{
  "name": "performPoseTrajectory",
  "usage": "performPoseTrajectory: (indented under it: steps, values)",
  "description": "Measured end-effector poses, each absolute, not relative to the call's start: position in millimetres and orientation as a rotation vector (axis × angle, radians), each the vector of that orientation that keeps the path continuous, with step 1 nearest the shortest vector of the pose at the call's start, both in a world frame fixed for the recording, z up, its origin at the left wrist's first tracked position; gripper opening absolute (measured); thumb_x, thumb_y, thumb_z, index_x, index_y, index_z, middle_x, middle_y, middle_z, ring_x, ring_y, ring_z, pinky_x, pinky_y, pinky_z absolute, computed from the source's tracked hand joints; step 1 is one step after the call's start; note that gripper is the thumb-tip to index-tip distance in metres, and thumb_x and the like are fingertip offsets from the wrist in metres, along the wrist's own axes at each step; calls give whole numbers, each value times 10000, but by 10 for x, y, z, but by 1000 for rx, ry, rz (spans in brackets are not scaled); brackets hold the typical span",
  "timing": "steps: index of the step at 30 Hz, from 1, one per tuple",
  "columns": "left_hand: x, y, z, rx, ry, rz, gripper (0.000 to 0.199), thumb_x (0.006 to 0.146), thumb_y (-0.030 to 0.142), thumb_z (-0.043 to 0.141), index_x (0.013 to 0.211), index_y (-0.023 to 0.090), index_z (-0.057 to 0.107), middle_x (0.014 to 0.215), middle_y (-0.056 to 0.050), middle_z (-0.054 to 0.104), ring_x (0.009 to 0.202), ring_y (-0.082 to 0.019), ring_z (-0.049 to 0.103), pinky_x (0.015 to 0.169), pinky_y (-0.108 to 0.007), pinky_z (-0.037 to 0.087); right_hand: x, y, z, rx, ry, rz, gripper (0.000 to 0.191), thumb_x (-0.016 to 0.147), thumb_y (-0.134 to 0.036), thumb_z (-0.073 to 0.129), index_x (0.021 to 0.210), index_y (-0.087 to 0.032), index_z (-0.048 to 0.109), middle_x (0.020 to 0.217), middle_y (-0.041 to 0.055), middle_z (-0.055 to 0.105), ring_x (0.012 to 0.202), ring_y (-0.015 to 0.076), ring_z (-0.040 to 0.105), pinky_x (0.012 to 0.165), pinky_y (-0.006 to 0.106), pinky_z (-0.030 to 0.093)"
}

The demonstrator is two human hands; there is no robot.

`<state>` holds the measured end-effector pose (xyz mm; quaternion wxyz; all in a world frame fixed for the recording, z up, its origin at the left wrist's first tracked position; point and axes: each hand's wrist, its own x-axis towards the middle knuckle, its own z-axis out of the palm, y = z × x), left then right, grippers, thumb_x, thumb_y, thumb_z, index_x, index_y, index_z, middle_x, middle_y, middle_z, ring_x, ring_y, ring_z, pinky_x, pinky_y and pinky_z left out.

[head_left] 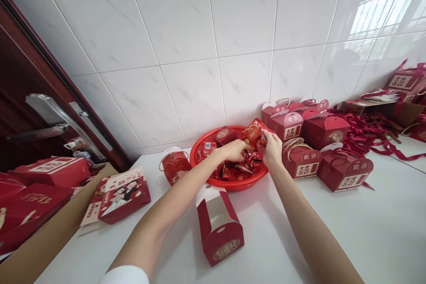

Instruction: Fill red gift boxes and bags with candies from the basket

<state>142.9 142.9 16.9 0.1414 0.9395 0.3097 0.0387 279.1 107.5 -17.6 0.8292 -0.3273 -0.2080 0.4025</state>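
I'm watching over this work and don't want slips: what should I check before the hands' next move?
1. Open box upright, top flaps apart: ok.
2. Open box near the basket, on the wearer's side: ok.
3. Packets available in the basket: ok, many show.
4. Right hand gripping a red packet: ok, pinched above the basket's rim.
5. Left hand gripping something: cannot tell; its fingertips are among the packets.
6. Right hand clear of the closed boxes: cannot tell; they look close from this view.
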Motion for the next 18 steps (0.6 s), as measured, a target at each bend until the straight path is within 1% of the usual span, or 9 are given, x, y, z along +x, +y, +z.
performPoseTrajectory:
  steps: [3, 5, 9, 11, 15, 18]
  values:
    - [1529, 1403, 130, 2708, 749, 69, 465, 678, 40, 614, 1085, 210, 763, 1087, -66, 772, 969, -266, 711, 830, -294, 523, 2792, 1061, -157, -684, -427, 867, 233, 561, -345, 774, 656, -206, 612, 625, -47, 662, 602, 124, 599, 583, 245, 513]
    - [1589, 1425, 76, 2752, 781, 4, 450, 689, 68, 647, 1101, 216, 752, 1085, -71, 769, 973, -272, 710, 826, -296, 529, 2791, 1052, -152, -691, -423, 863, 223, 564, -337, 771, 653, -205, 613, 617, -49, 657, 597, 123, 599, 570, 241, 509]
    - [1643, 1506, -45, 2845, 939, -124, 541, 681, 162, 745, 1215, 231, 689, 1258, -114, 702, 1146, -314, 652, 936, -344, 504, 2792, 1052, -155, -716, -434, 852, 232, 576, -337, 773, 641, -215, 587, 603, -56, 642, 586, 130, 600, 555, 249, 512]
    - [1638, 1528, -81, 2846, 952, -149, 578, 699, 200, 755, 1267, 238, 657, 1317, -126, 670, 1197, -321, 627, 980, -368, 483, 2794, 1058, -159, -721, -438, 850, 230, 576, -335, 773, 641, -218, 586, 603, -57, 643, 585, 130, 601, 557, 251, 515]
    - [1620, 1501, -90, 2881, 962, -212, 571, 768, 214, 701, 1327, 296, 616, 1375, -108, 636, 1200, -317, 630, 988, -401, 477, 2807, 1069, -172, -729, -437, 851, 216, 582, -331, 768, 654, -213, 601, 621, -53, 660, 597, 129, 609, 566, 247, 516]
    - [1623, 1456, -71, 2898, 953, -236, 584, 785, 207, 672, 1348, 341, 598, 1355, -79, 656, 1177, -314, 644, 970, -409, 484, 2824, 1077, -191, -750, -471, 844, 217, 611, -346, 764, 680, -216, 603, 640, -54, 666, 616, 139, 626, 585, 258, 523]
